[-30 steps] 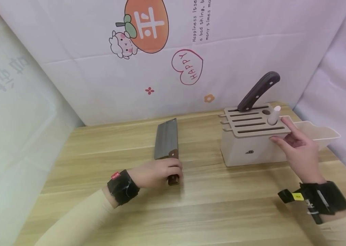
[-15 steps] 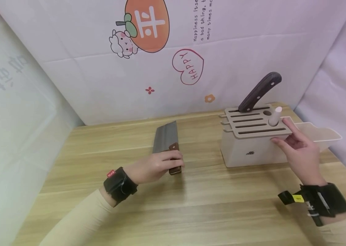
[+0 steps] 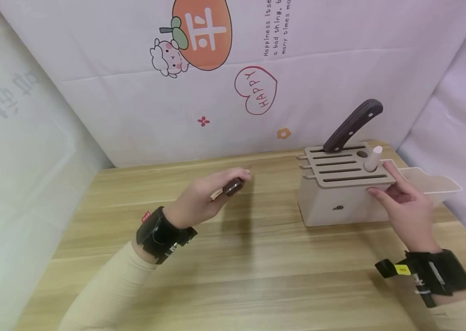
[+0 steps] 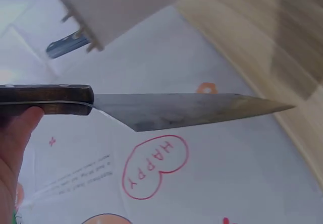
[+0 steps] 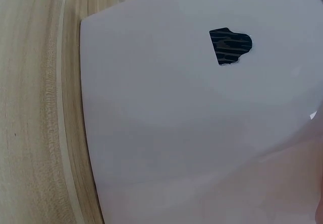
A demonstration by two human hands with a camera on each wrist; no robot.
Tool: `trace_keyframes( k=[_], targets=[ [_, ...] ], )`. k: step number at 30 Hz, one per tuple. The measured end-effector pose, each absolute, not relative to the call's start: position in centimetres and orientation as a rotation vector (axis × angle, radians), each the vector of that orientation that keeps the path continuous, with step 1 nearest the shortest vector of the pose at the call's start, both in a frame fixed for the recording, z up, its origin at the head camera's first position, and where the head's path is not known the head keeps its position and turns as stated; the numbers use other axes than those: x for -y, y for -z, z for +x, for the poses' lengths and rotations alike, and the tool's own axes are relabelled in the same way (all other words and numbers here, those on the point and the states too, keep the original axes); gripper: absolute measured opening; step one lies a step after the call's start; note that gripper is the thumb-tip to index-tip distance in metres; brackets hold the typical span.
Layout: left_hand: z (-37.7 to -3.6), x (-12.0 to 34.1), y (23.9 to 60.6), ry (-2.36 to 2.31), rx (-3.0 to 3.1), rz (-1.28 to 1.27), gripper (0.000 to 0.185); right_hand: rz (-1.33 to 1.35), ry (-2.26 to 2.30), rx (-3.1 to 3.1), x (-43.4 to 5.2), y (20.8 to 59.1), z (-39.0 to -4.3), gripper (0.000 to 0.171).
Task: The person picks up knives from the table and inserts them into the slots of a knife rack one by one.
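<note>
My left hand grips a cleaver by its dark wooden handle and holds it above the table. In the head view the handle's end faces me and the blade is hidden behind the hand. The blade shows at a slant in the left wrist view. My right hand grips the near right corner of a pale knife block, thumb on its front. A dark-handled knife sits in the block's rear slot, beside several vacant slots. The block's front wall fills the right wrist view.
A light rod stands in a round hole of the block's top. Small hooks stick out on the block's left, and a pale open holder on its right. A printed cloth hangs behind the wooden table.
My left hand has lifted the cleaver off the table, moved it away from me and tilted it so that the handle's end faces me. My right hand stays on the knife block.
</note>
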State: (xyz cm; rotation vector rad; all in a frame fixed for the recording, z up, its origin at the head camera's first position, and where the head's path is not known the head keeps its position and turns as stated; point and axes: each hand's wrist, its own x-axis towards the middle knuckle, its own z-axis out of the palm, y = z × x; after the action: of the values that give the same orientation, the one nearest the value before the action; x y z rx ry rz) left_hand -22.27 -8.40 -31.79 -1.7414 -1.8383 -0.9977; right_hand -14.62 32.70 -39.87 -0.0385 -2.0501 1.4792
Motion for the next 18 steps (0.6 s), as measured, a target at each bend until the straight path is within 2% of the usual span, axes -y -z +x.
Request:
trace_keyframes(
  k=[7, 12, 18],
  targets=[
    [-21.1, 8.7, 28.7, 1.201, 1.853, -1.567, 0.043, -0.048, -1.46, 2.069, -32.6, 39.9, -14.8, 0.064],
    [-20.2, 9.7, 26.4, 1.457, 1.777, -1.511, 0.05, 0.014, -1.549, 2.053, -32.2, 39.9, -15.1, 0.064],
    [-19.3, 10.2, 23.5, 1.795, 1.663, -1.414, 0.045, -0.004, -1.565, 2.023, -32.2, 39.7, -15.2, 0.063]
  ],
)
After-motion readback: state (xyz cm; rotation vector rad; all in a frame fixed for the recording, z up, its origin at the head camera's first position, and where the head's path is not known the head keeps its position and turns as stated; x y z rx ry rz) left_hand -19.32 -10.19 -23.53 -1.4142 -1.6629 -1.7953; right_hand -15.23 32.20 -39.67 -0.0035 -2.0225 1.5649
